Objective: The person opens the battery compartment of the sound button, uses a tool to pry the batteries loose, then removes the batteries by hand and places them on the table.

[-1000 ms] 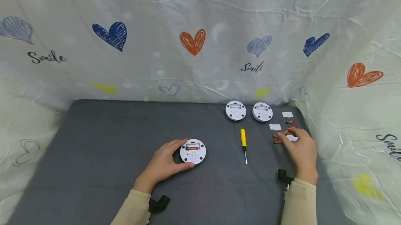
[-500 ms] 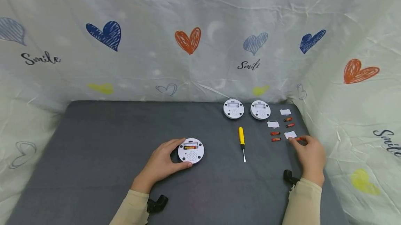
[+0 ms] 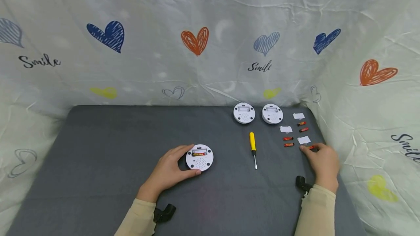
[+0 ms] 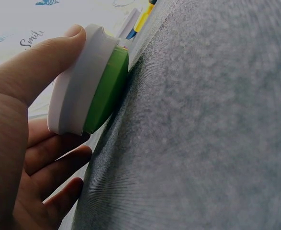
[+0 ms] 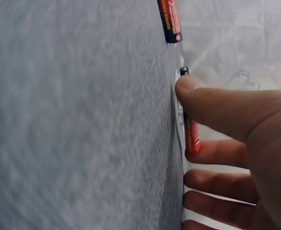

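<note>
My left hand point(image 3: 168, 172) holds a round white device point(image 3: 203, 164) by its rim, thumb on the near side and fingers on the far side. Its uncovered battery slot faces up with one battery point(image 3: 198, 154) in it, above a patch of small holes. In the left wrist view the underside of the device point(image 4: 78, 86) is green. At the right, my right hand point(image 3: 323, 163) pinches a red and black battery point(image 5: 191, 132) lengthwise between thumb and index finger, low over the table. A white cover point(image 3: 303, 140) lies just beyond these fingertips.
Two more round devices point(image 3: 244, 113) point(image 3: 272, 114) stand at the back edge with bare slots up. A yellow-handled screwdriver point(image 3: 252, 142) lies between the hands. Loose batteries point(image 3: 288, 144) point(image 3: 303, 130) and white covers point(image 3: 286, 129) point(image 3: 298, 116) lie at the right. A printed curtain point(image 3: 147, 53) hangs behind.
My right hand has moved right and nearer, bringing a battery from among the others to the near side of a white cover. The left hand keeps its hold; the head view has shifted slightly.
</note>
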{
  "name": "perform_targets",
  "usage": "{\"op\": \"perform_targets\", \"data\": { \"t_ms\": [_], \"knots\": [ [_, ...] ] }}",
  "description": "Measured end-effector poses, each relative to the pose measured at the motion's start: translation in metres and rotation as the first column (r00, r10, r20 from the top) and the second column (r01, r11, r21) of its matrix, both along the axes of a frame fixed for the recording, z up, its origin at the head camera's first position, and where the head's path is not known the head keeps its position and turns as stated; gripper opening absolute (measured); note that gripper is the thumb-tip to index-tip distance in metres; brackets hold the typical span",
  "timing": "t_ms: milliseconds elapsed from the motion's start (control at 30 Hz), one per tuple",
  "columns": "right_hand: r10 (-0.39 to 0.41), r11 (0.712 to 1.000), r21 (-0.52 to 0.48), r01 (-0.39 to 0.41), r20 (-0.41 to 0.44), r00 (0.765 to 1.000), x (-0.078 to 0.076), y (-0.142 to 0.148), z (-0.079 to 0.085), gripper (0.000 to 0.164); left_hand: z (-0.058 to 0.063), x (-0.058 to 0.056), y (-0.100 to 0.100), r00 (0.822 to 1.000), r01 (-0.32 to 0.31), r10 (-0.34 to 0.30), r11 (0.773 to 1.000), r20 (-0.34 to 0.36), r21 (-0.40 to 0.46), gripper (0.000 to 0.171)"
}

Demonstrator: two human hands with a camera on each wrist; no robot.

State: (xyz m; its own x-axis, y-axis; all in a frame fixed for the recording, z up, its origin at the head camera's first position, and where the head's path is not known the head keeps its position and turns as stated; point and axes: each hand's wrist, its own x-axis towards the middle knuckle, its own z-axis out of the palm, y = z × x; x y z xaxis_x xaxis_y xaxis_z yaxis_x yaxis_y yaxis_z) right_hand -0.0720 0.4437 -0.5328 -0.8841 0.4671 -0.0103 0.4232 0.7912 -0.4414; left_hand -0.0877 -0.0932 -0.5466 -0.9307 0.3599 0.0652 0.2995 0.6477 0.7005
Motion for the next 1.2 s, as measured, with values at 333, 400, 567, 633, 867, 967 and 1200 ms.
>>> {"op": "perform_targets", "data": {
  "t_ms": [333, 400, 567, 633, 867, 967, 1200],
  "knots": [
    [-0.001, 0.999, 0.034, 0.002, -0.029, 1.0, -0.0017, -0.0041, -0.0044, 0.056, -0.0004, 0.0002, -0.0008, 1.0, 0.004, -0.004, 1.0, 0.001, 0.005, 0.099],
    [-0.002, 0.999, 0.033, 0.003, -0.033, 0.999, -0.0011, -0.0059, -0.0038, 0.056, -0.0007, 0.0003, -0.0009, 1.0, 0.004, -0.004, 1.0, 0.002, 0.005, 0.098],
    [0.004, 0.999, 0.04, -0.002, -0.05, 0.999, -0.0006, -0.0087, -0.001, 0.055, -0.0006, 0.0007, -0.001, 1.0, 0.002, -0.002, 1.0, 0.0, 0.006, 0.099],
    [0.006, 0.999, 0.042, -0.004, -0.051, 0.999, -0.0006, -0.009, -0.0002, 0.055, -0.0003, 0.0008, -0.0007, 1.0, 0.001, -0.001, 1.0, 0.0, 0.005, 0.099],
    [0.002, 0.999, 0.05, -0.002, -0.005, 1.0, -0.0015, -0.0094, 0.0016, 0.059, 0.0005, 0.0009, -0.0005, 1.0, 0.001, -0.001, 1.0, 0.002, 0.006, 0.098],
    [-0.001, 0.999, 0.054, -0.001, 0.027, 1.0, -0.0025, -0.0082, 0.0017, 0.063, 0.0006, 0.001, -0.0007, 1.0, 0.001, -0.001, 1.0, 0.002, 0.01, 0.098],
    [-0.02, 0.999, 0.036, 0.018, 0.054, 0.998, -0.0034, -0.0064, 0.0011, 0.073, 0.0002, 0.0009, -0.0003, 1.0, -0.002, 0.002, 1.0, 0.001, 0.0, 0.099]
  ]
}}
